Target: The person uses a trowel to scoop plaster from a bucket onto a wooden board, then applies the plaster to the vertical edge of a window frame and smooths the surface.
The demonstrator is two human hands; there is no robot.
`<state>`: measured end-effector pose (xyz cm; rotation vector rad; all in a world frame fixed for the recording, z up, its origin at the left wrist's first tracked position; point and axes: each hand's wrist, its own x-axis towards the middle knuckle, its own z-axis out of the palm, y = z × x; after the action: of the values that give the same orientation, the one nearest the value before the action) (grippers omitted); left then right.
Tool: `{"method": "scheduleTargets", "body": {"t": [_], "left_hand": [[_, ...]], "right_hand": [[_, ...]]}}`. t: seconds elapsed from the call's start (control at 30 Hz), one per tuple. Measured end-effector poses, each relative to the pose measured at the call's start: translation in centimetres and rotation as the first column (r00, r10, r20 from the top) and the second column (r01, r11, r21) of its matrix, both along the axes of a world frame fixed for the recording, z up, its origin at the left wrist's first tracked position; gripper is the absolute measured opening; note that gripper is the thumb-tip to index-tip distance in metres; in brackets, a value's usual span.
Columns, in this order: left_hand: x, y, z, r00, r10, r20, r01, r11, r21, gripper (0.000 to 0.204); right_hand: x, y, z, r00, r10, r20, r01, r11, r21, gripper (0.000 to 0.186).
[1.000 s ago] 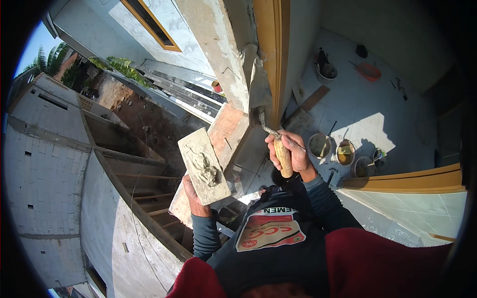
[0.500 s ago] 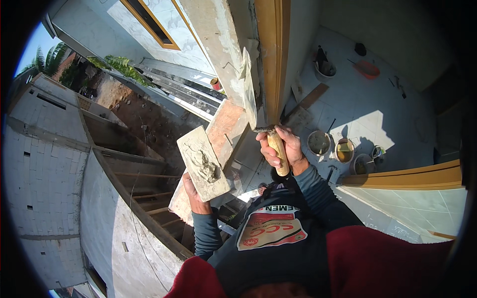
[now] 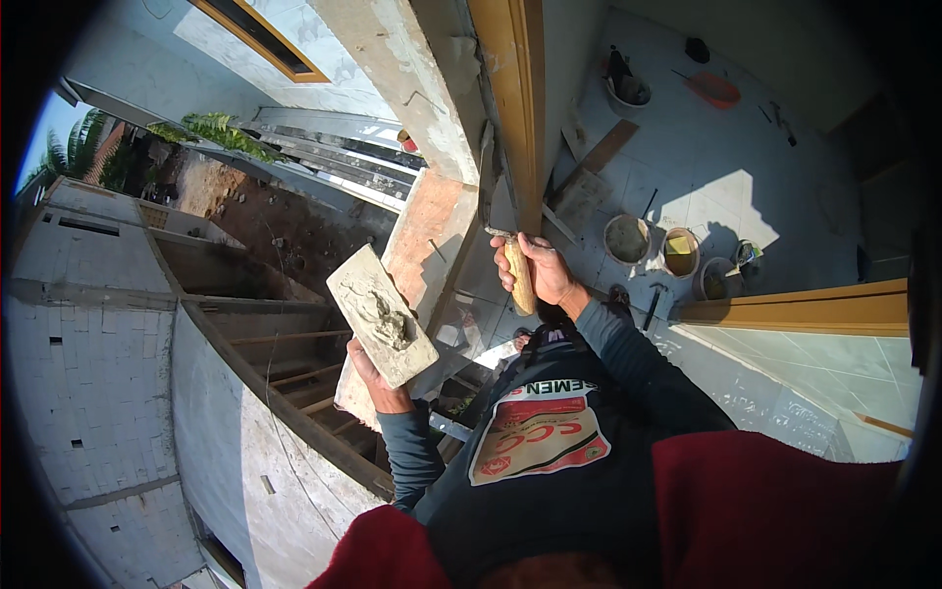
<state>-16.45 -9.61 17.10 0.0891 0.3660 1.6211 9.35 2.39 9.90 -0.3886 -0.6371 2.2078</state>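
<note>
My left hand (image 3: 371, 375) grips a pale rectangular mortar board (image 3: 416, 355) from below, its thumb along the near left edge. A lump of wet grey mortar (image 3: 385, 320) lies on the board. Farther right, my right hand (image 3: 548, 273) is closed round the wooden handle of a trowel (image 3: 520, 280). The trowel's blade points away from me and shows nearly edge-on, close beside the plastered wall edge (image 3: 469, 133) and the wooden frame (image 3: 517, 108). Whether the blade touches the wall, I cannot tell.
A rough brick ledge (image 3: 424, 231) runs beneath the board, with a drop to bare earth (image 3: 270, 231) on the left. On the tiled floor at right stand several buckets (image 3: 626, 240), an orange basin (image 3: 714, 90) and a hammer (image 3: 654, 306). A wooden plank (image 3: 610, 145) lies near the frame.
The trowel blade has turned from showing its pale, mortar-smeared face to nearly edge-on. Both hands sit slightly farther left in the picture, and the whole view has shifted. The mortar remains on the board.
</note>
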Motion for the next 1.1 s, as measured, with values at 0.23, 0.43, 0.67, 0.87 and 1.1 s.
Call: {"method": "scheduleTargets", "body": {"t": [0.23, 0.43, 0.67, 0.87, 1.1], "left_hand": [[0.6, 0.2, -0.4, 0.998, 0.019, 0.063, -0.018, 1.000, -0.014, 0.067], [0.7, 0.2, -0.1, 0.998, 0.070, 0.005, -0.070, 0.996, -0.047, 0.068], [0.6, 0.5, -0.2, 0.995, 0.061, 0.085, -0.053, 0.994, -0.094, 0.058], [1.5, 0.4, 0.0, 0.989, 0.084, 0.126, -0.076, 0.995, -0.069, 0.057], [0.4, -0.3, -1.0, 0.996, 0.078, 0.032, -0.075, 0.995, -0.069, 0.068]], "right_hand": [[-2.6, -3.1, 0.6, 0.999, -0.021, -0.049, 0.018, 0.998, -0.064, 0.046], [2.9, -4.9, 3.7, 0.953, -0.180, 0.245, 0.126, 0.967, 0.223, 0.044], [5.9, 2.2, 13.8, 0.752, -0.462, 0.469, 0.113, 0.792, 0.599, 0.046], [4.5, 3.9, 9.3, 0.771, -0.406, 0.491, 0.075, 0.823, 0.563, 0.047], [-0.8, 1.3, 3.7, 0.891, -0.311, 0.330, 0.189, 0.916, 0.353, 0.045]]}}
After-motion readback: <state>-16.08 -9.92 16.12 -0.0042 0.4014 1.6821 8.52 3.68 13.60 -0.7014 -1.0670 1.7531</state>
